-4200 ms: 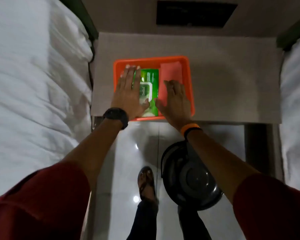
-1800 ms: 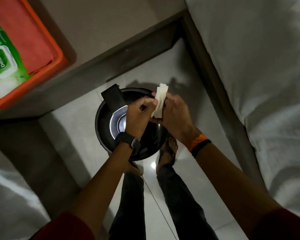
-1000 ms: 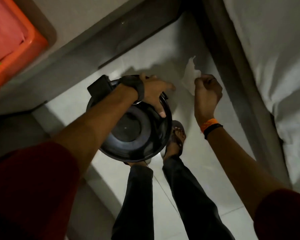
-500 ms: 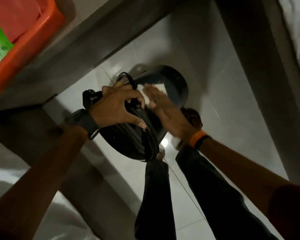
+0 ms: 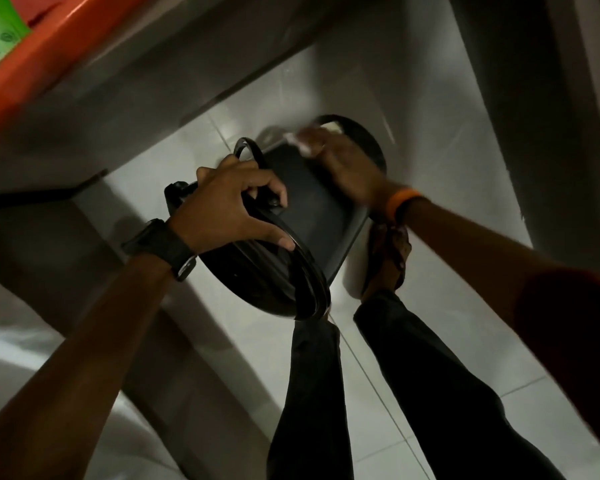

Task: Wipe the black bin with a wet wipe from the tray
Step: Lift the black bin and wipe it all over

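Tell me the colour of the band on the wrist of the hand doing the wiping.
Orange. The wristband on the right hand shows in the head view.

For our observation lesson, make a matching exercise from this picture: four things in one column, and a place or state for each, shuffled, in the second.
Things:
1. black bin
2. wet wipe
3. left hand
4. orange tray

Places or states:
A. on the table, top left
B. tipped on its side above the floor
C. gripping the bin's rim
D. pressed under the right hand

Pairs: 1-B, 2-D, 3-C, 4-A
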`<control>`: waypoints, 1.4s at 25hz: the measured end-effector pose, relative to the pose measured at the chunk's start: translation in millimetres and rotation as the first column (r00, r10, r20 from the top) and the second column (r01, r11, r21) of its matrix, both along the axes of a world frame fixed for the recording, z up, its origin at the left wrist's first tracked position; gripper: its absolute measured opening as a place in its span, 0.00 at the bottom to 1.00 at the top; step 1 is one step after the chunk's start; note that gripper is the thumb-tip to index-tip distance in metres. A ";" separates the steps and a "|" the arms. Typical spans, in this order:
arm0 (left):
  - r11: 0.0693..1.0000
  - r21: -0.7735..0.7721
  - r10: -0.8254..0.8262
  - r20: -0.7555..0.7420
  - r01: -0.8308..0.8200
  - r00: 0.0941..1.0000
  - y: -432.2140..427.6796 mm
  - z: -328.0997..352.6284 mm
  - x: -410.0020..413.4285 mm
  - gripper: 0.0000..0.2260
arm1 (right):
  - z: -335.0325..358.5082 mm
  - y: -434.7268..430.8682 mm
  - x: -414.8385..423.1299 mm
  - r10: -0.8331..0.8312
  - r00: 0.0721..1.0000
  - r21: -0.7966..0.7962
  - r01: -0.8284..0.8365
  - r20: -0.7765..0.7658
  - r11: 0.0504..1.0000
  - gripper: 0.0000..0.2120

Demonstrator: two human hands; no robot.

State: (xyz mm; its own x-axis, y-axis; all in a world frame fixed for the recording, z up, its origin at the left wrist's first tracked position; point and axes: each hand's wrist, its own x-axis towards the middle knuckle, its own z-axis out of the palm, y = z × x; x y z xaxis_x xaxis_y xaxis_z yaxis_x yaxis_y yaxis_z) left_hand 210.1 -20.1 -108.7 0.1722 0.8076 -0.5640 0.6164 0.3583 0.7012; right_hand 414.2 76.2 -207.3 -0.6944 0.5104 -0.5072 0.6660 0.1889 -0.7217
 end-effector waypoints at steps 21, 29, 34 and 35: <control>0.872 0.040 0.475 0.168 -0.487 0.864 29.8 -32.6 -3.3 0.16 | 47.7 -36.9 37.7 -0.245 0.910 -0.279 0.152 -0.335 0.948 0.21; 0.622 0.754 -0.025 -0.248 0.209 0.968 35.0 -21.0 87.7 0.09 | -26.6 43.5 36.8 -0.535 0.797 -0.465 0.601 0.280 0.651 0.27; 0.784 0.542 -0.036 -0.445 0.301 0.895 66.5 -5.1 86.4 0.19 | 55.7 -36.6 45.4 -0.651 0.749 -0.584 0.477 -0.120 0.656 0.25; 0.840 0.490 0.012 -0.447 0.234 0.895 68.5 -5.4 83.8 0.19 | 65.6 -58.8 52.9 -0.580 0.788 -0.529 0.408 -0.208 0.744 0.25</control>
